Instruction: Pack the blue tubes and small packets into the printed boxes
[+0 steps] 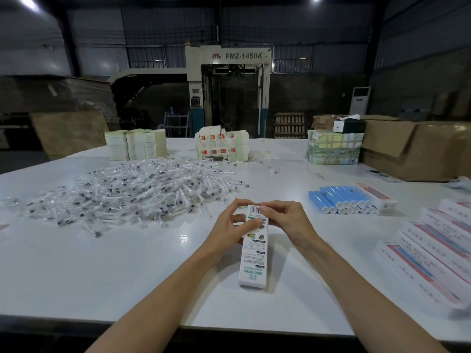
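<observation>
A wide heap of small packets (132, 189), crinkled clear film around slim white pieces with dark tips, is sprawling over the left half of the table. Behind it, squared stacks of flat cream card (135, 143) are standing on edge, and further right a block of flattened cartons with orange panels (221, 145) is leaning loosely.

At centre, the left hand (230, 225) is curling its fingers round the far end of a long, narrow printed box (254, 256), thumb pressing on its face. The right hand (288, 220) is pinching that same end by the barcode. The box's near end is resting on the table.

To the right, smooth blue tubes (336, 198) with white round caps are lying side by side in a neat row, a closed white box (374, 197) touching them. Beyond, a taped bundle (334, 147) and brown corrugated cartons (407, 146) are sitting. Long boxes with pink print (438, 245) are lying in rows at the right edge.

The glossy white table (102, 263) is reflecting ceiling lights. A dim metal-walled hall is stretching behind, with a pale machine (229, 93) marked FMZ-1450A.
</observation>
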The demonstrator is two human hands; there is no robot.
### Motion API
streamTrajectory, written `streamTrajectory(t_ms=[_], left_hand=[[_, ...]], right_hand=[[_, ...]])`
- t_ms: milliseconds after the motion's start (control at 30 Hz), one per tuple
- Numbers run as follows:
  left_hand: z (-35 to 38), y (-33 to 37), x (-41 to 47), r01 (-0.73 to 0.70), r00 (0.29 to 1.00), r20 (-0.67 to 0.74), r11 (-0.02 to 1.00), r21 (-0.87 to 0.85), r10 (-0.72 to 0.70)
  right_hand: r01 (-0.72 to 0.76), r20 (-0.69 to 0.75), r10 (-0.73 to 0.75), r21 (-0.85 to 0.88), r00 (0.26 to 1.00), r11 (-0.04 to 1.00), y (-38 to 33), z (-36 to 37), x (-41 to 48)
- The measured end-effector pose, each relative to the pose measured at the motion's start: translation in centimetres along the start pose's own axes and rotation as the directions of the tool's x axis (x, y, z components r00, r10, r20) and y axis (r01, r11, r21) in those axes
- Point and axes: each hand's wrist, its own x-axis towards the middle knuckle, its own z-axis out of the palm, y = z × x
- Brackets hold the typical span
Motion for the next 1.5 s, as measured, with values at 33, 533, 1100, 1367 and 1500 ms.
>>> streamTrajectory(t_ms=[33, 533, 1100, 1367, 1500], left_hand=[[0.1, -0.1, 0.0, 0.000, 1.000, -0.004, 1.000, 0.005, 0.000], [-0.2, -0.5, 0.5, -0.055, 0.987, -0.154, 0.989, -0.134, 0.034], [0.6, -1.1, -0.7, -0.096, 0.995, 0.035, 0.910, 0.403, 0.089], [0.9, -1.3, -0.9, -0.147, 0.989, 0.069, 0.878, 0.456, 0.130], [0.7, -1.6, -0.7, -0.186, 0.982, 0.104, 0.863, 0.469, 0.155]], right_hand=[[-0.014, -0.002, 0.014, 0.015, 1.000, 1.000, 0.1, 0.1, 0.0], [-0.416, 0.194, 0.393, 0.092, 0.899, 0.905, -0.5, 1.3, -2.4], [-0.216, -0.198, 0.088, -0.875, 0.976, 0.434, -11.3, -7.8, -3.0], [-0.441, -0.388, -0.238, -0.865, 0.890, -0.237, -19.5, -20.6, -9.0], [-0.490, -0.405, -0.282, -0.778, 0.870, -0.393, -19.4, -24.5, -12.9]])
